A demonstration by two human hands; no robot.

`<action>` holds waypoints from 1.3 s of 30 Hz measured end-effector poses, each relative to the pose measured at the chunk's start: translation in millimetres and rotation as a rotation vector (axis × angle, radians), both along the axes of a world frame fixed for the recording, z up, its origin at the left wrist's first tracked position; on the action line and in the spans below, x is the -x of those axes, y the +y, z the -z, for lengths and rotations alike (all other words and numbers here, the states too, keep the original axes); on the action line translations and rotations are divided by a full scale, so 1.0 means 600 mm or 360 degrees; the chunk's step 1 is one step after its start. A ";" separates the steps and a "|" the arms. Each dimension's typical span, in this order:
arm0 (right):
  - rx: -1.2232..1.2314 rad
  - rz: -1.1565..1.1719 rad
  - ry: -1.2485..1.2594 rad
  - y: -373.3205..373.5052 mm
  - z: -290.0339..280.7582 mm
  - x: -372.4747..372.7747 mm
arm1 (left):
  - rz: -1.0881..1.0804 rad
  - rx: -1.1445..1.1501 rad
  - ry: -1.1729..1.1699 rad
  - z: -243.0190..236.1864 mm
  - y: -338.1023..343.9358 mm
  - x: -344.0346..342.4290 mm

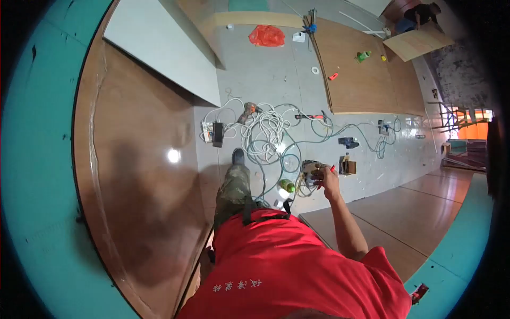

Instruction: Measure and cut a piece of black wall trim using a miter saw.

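apparently pinching a red tool (333,169) in the right hand (325,178), above the floor (249,69); cannot tell the unseen left hand's grip; seemingly unfinished, with white cord (271,132) loosely heaped.

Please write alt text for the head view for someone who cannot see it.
A person's right hand, a red item beside it, is over a grey floor near a cardboard box and green bottle. Tangled white cable and an orange power tool lie leftward; upper right, another person leans over a board.
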State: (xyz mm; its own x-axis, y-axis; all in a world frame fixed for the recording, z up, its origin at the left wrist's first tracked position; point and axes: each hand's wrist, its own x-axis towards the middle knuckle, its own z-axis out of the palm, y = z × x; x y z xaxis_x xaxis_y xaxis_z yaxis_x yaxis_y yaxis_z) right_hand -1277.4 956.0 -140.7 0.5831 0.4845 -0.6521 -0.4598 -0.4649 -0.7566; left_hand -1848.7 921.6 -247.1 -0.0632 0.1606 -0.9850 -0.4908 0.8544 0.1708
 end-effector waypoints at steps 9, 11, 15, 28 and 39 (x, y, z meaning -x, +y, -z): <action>0.0681 -0.0299 0.0030 0.003 0.207 -0.155 | 0.0716 -0.0612 0.0071 -0.081 0.577 -0.267; 0.0727 -0.1112 -0.0551 0.050 0.216 -0.160 | 0.0793 -0.0668 -0.0045 -0.077 0.701 -0.350; -0.0232 -0.1323 -0.1913 0.095 0.390 -0.204 | 0.1089 -0.1029 -0.0398 -0.076 0.930 -0.502; 0.0326 -0.0118 0.0236 0.862 0.182 -0.798 | 0.1009 -0.0413 0.0012 -0.067 1.341 -0.832; 0.0059 -0.0118 -0.0164 1.395 0.146 -1.184 | 0.1719 -0.1045 0.0054 -0.098 1.645 -1.049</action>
